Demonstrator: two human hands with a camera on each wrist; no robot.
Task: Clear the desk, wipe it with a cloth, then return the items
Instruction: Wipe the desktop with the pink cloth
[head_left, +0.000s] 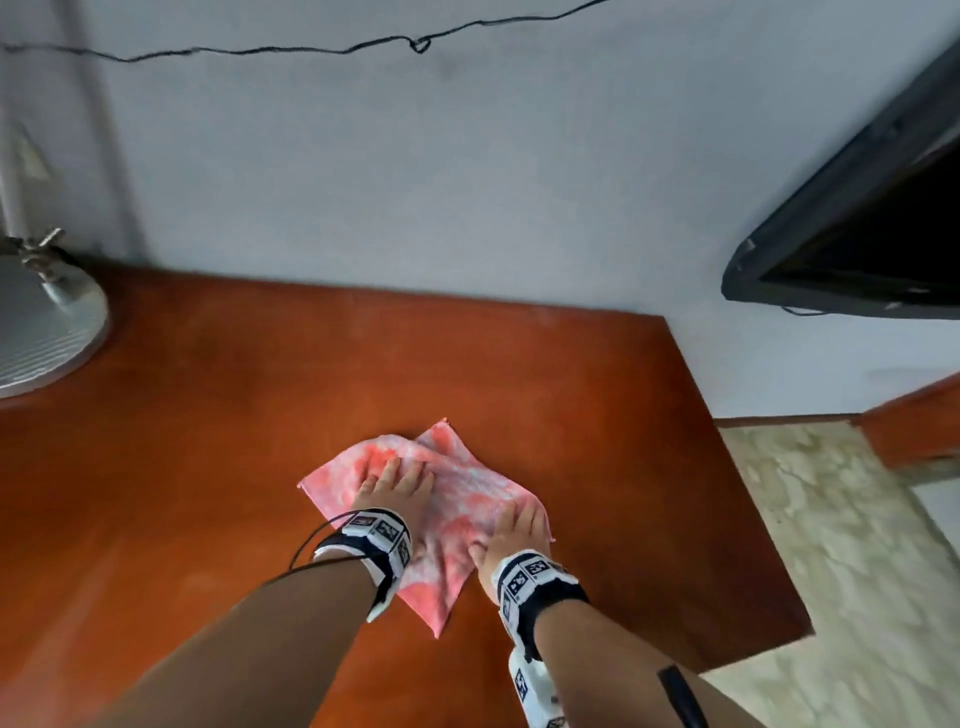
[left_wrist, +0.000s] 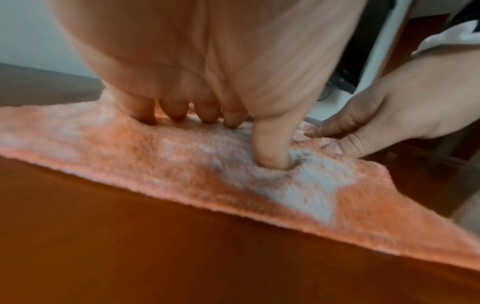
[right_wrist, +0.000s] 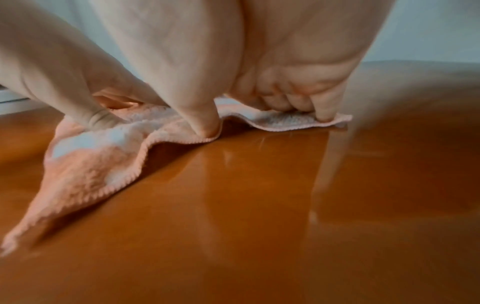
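Note:
A pink and white mottled cloth (head_left: 467, 488) lies spread on the orange-brown desk (head_left: 234, 426), a little right of its middle. My left hand (head_left: 395, 483) presses down on the cloth's left half, fingers and thumb planted in the pile (left_wrist: 233, 131). My right hand (head_left: 514, 525) presses on the near right edge, its thumb at the hem (right_wrist: 254, 117). The cloth (left_wrist: 182, 164) bunches slightly between the two hands. In the right wrist view a loose corner of the cloth (right_wrist: 91, 164) trails toward me, with the left hand (right_wrist: 78, 92) beside it.
A grey round ribbed base with a pole (head_left: 41, 332) stands at the desk's far left corner. A dark screen (head_left: 857, 234) hangs on the wall at the right. The desk's right edge (head_left: 727, 493) drops to a mottled tile floor (head_left: 857, 571). A black cable (head_left: 311, 49) runs along the wall.

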